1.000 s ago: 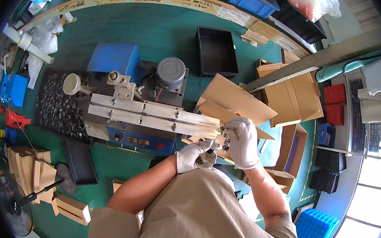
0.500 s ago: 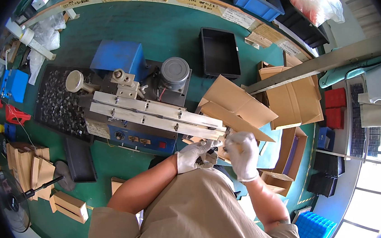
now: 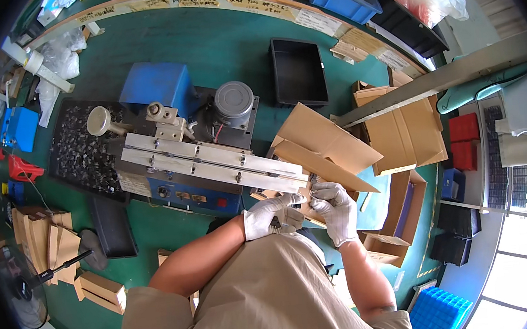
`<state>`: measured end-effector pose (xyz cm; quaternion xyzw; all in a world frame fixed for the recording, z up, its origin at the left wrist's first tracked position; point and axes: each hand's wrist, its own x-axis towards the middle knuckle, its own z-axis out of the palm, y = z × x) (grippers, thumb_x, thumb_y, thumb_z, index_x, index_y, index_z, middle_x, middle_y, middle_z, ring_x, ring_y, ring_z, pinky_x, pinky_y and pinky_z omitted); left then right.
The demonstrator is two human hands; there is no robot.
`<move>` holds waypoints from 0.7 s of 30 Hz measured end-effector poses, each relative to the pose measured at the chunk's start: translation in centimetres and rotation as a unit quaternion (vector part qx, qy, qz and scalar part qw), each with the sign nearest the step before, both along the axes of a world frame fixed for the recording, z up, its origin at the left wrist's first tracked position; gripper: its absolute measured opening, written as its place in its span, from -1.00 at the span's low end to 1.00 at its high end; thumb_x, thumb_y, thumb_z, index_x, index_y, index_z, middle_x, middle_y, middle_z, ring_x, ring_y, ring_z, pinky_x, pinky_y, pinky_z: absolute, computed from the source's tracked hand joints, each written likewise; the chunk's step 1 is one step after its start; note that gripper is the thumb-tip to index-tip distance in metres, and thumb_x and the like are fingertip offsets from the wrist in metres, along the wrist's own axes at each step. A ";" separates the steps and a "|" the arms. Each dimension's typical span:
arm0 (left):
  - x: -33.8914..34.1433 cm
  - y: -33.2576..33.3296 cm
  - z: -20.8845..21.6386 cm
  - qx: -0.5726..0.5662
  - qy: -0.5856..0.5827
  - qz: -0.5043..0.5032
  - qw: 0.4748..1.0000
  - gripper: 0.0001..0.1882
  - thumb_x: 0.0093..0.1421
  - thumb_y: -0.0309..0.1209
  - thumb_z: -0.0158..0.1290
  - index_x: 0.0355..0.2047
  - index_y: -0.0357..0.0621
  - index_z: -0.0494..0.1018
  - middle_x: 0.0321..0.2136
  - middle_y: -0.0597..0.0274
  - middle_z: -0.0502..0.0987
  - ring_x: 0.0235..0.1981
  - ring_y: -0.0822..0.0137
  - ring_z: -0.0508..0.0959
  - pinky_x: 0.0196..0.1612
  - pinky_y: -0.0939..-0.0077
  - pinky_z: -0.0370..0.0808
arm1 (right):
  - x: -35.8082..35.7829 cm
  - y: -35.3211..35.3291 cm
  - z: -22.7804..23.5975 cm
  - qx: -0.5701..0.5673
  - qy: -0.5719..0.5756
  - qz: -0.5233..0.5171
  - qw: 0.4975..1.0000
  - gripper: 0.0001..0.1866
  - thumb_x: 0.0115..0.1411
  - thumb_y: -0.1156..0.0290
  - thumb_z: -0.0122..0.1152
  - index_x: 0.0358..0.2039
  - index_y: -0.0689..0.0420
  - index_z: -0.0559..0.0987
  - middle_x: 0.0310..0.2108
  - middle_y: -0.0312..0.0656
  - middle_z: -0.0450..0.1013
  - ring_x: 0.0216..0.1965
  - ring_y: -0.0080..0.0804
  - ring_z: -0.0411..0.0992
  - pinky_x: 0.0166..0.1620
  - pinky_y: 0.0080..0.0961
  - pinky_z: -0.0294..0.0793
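Both my hands wear white gloves and are close together at the right end of a long pale metal rail track (image 3: 213, 162) on a bench machine. My left hand (image 3: 267, 218) is below the track's end, its thumb and fingers curled around something too small to make out. Just right of the track's tip, my right hand (image 3: 336, 211) has its fingers pinched together toward the left hand. What the right fingertips hold, if anything, is hidden. The machine has a blue box housing (image 3: 155, 85), a round grey motor (image 3: 234, 101) and a blue control panel (image 3: 197, 197).
A black tray (image 3: 80, 149) of many small dark parts lies left of the machine. An empty black bin (image 3: 298, 70) stands behind it. Open cardboard boxes (image 3: 330, 140) crowd the right side. A fan (image 3: 20, 280) and cardboard pieces (image 3: 44, 240) are at the left.
My right hand has lowered slightly and turned, its fingers now pointing toward the track's end. My left hand stays nearly in place. The whole view has shifted slightly.
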<state>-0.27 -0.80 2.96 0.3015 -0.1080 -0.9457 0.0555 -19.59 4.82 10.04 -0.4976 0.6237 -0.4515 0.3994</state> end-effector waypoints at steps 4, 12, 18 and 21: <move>0.0 0.1 -0.3 0.021 -0.010 0.004 1.000 -0.39 0.36 0.16 -0.13 0.20 0.03 0.40 -0.22 0.14 0.56 -0.23 0.27 0.60 -0.17 0.38 0.61 | -0.3 -0.9 1.3 -0.008 0.079 0.020 0.997 -0.88 0.12 0.66 0.29 -0.32 0.20 0.60 -0.10 -0.11 0.51 -0.09 -0.33 0.48 -0.03 -0.47 0.47; 0.2 0.0 0.4 0.061 -0.017 0.015 0.998 -0.56 0.23 -0.02 0.20 0.01 0.06 0.46 -0.23 0.09 0.60 -0.24 0.24 0.63 -0.26 0.37 0.63 | 0.0 -3.7 4.6 -0.110 0.368 0.130 0.914 -0.54 0.02 0.76 0.19 -0.02 0.21 0.50 -0.12 0.02 0.47 -0.07 0.02 0.45 0.02 -0.24 0.46; 0.5 0.3 0.1 0.075 -0.006 0.024 0.997 -0.58 0.24 -0.03 0.20 0.00 0.07 0.46 -0.28 0.12 0.60 -0.26 0.25 0.62 -0.27 0.38 0.61 | 0.7 -4.5 4.3 -0.163 0.376 0.142 0.901 -0.49 -0.01 0.77 0.21 0.01 0.20 0.47 -0.12 0.01 0.48 -0.07 0.03 0.45 0.02 -0.21 0.46; 0.6 0.3 0.3 0.070 -0.007 0.026 0.997 -0.58 0.25 -0.03 0.19 0.00 0.08 0.46 -0.29 0.13 0.61 -0.27 0.26 0.63 -0.26 0.37 0.61 | 0.9 -4.6 3.6 -0.197 0.360 0.142 0.901 -0.48 -0.02 0.77 0.21 0.00 0.17 0.47 -0.13 -0.01 0.49 -0.08 0.02 0.46 0.01 -0.22 0.47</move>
